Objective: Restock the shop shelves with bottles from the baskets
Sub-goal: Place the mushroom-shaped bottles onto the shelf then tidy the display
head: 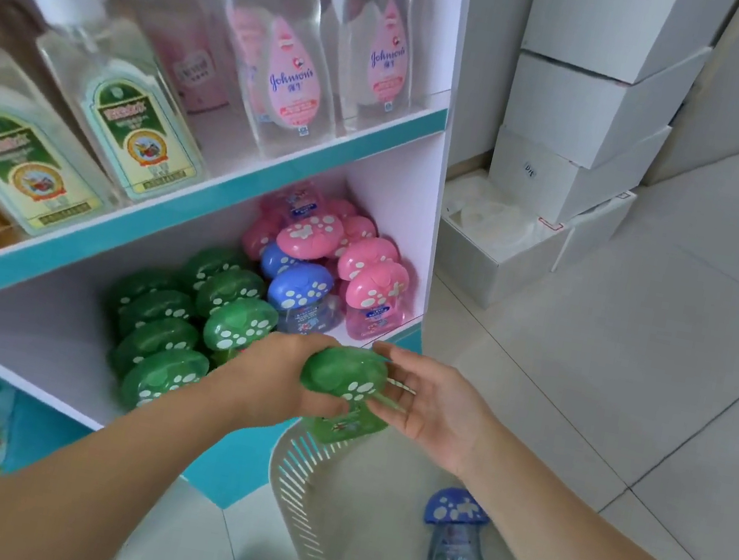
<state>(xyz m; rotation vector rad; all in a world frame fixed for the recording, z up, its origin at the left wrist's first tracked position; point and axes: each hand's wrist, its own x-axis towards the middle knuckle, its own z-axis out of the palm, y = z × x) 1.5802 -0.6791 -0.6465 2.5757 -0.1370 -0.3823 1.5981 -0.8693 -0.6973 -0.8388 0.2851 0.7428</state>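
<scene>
The left hand (276, 377) is curled round the green translucent bottle with the white-spotted mushroom cap (343, 376), thumb and fingers wrapped at the cap and neck. The right hand (429, 404) lies just beside it with fingers straight and loosely spread. Its fingertips are at the far edge of the cap, but blur hides whether they touch. The bottle hangs in the air in front of the lower shelf's edge, above the rim of the white slotted plastic basket (290, 468), so it is neither shelved nor in the basket. One blue-capped clear bottle (455, 551) lies on its side in the basket. On the white lower shelf (30, 318) the matching green-capped bottles (168, 343) stand packed in rows, with blue-capped ones (299, 287) and pink-capped ones (368, 274) crowded to their right. The main risk, as I judge it, is that packing. The wide caps overlap, so pushing this bottle in at the front could nudge the nearest green one and tip the row, or leave the new bottle overhanging the shelf lip. The grip sits high on the cap, so the body could also swing and slip. A bottle that falls would land in the basket or on the pale tiled floor (637, 376).
</scene>
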